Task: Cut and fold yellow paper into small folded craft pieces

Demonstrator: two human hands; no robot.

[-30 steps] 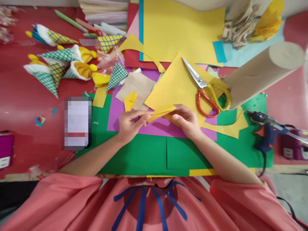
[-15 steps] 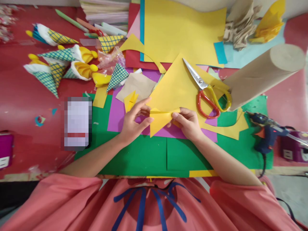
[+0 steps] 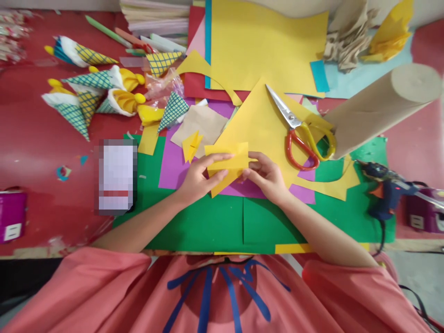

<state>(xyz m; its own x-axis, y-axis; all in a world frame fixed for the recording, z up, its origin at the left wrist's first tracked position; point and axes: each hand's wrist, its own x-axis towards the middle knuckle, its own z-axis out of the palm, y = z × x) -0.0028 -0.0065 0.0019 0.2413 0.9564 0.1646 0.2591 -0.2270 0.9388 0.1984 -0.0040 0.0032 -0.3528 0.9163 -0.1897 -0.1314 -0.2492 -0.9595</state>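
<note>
A small folded piece of yellow paper (image 3: 229,161) is held up in front of me, with creases across it and a point at its lower left. My left hand (image 3: 199,180) grips its left side, fingers over the front and thumb below. At the right edge, my right hand (image 3: 268,175) pinches it with thumb and curled fingers; part of the grip is hidden. Just beyond lies a large yellow sheet (image 3: 253,118), with scissors (image 3: 294,122) with red and yellow handles on it. A smaller folded yellow paper piece (image 3: 191,144) rests on a brown paper scrap (image 3: 208,121).
A blue glue gun (image 3: 386,192) and a brown paper roll (image 3: 378,106) stand to the right. To the left are a pixelated phone-like object (image 3: 116,173) and several patterned paper cones (image 3: 93,78). Purple (image 3: 171,171) and green sheets (image 3: 208,226) lie beneath my hands.
The yellow paper has been turned in my hands and now shows a broader face with its upper part raised. My left fingers have moved over its front; my right hand stays at its right edge.
</note>
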